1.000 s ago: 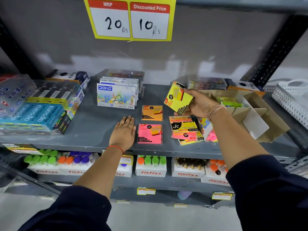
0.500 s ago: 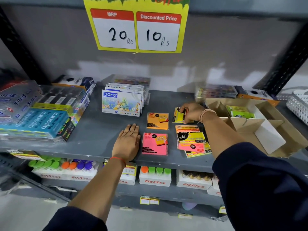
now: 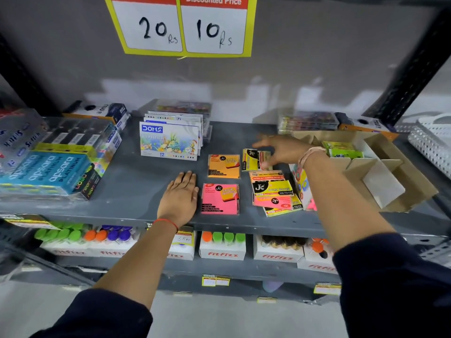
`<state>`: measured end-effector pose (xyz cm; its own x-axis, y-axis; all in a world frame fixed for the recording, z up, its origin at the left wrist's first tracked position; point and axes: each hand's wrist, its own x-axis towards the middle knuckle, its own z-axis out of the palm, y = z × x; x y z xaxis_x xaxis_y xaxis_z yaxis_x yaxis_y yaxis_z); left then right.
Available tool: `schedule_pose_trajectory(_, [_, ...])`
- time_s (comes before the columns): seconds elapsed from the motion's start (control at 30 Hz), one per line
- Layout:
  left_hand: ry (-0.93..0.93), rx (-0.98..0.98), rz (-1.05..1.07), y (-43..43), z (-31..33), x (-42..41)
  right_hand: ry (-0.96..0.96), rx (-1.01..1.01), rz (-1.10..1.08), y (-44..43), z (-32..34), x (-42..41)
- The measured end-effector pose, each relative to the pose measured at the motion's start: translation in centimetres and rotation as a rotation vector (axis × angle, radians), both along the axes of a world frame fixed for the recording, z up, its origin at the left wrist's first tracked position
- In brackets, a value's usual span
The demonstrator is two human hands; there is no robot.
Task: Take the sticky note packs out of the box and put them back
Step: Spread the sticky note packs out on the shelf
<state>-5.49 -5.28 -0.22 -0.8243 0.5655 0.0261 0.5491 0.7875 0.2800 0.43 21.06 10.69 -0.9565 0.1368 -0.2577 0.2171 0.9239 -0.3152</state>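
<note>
— What sort of place is this?

— A shop rack: a dark grey metal shelf (image 3: 151, 191) with black perforated steel uprights (image 3: 412, 67) at the right. Behind it stands a plain grey back wall (image 3: 73, 57), a little glossy, with soft pale reflections low down.

— Anything fixed to that wall?

— A yellow-bordered price sign with red headers and white panels (image 3: 181, 25), handwritten "20 Rs" and "10 Rs", under "Discounted Price".

— And below?

— A second grey metal lower shelf (image 3: 244, 269) with small yellow price labels (image 3: 216, 280) on its front edge, then a pale grey floor (image 3: 219, 318). The light is even and indoor.
</note>
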Motion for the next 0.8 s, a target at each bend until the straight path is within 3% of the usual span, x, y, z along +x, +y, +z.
schedule_pose_trajectory(0.13, [-0.008,0.002,0.002,0.0,0.3,0.1,-0.271,0.058,0.080,-1.7,-1.0,3.1])
schedule_pose_trajectory(0.43, [-0.003,-0.032,-0.004,0.1,0.4,0.2,-0.127,-0.008,0.006,-1.8,-1.3,3.9])
schedule_pose_trajectory(0.5, [0.000,-0.029,-0.005,0.1,0.4,0.1,-0.020,-0.240,-0.056,-1.5,-0.8,3.7])
schedule_pose_trajectory(0.63, [0.001,-0.015,-0.005,0.0,0.3,0.1,0.124,-1.211,-0.271,-1.4,-0.3,3.6])
schedule_pose_trajectory(0.67, [0.001,-0.015,-0.004,0.0,0.3,0.0,0.131,-1.377,-0.330,-1.3,-0.7,3.5])
schedule_pose_trajectory(0.73, [-0.002,-0.017,-0.002,0.1,0.3,0.0,0.131,-1.526,-0.412,-1.2,-1.4,3.1])
schedule_pose_trajectory(0.8, [-0.004,-0.015,-0.003,0.1,0.3,0.0,0.126,-1.550,-0.455,-1.2,-1.8,2.7])
